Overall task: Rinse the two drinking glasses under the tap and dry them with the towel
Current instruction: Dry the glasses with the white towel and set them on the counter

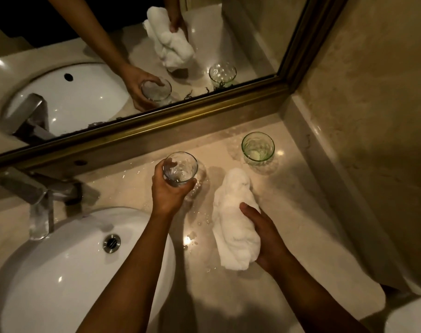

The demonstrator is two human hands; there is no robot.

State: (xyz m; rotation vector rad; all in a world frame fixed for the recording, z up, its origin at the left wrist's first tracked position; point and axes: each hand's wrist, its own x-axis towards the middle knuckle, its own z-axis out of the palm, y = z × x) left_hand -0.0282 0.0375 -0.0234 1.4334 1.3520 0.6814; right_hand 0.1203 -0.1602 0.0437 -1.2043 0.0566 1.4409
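Note:
My left hand [170,191] grips a clear drinking glass [182,168] upright, just above the wet marble counter [288,227], to the right of the sink. A crumpled white towel [233,222] lies on the counter beside it, and my right hand [264,236] holds its near end, fingers curled over the cloth. The second glass [258,148], greenish and upright, stands alone further back near the mirror frame, touched by neither hand. The metal tap [40,203] sits at the left over the white basin [60,272]; no water stream shows.
A gold-framed mirror [156,121] runs along the back of the counter and reflects the hands, towel and glasses. A marble wall [361,116] closes the right side. Water droplets lie on the counter between glass and towel. A white rounded object [411,316] shows at the bottom right.

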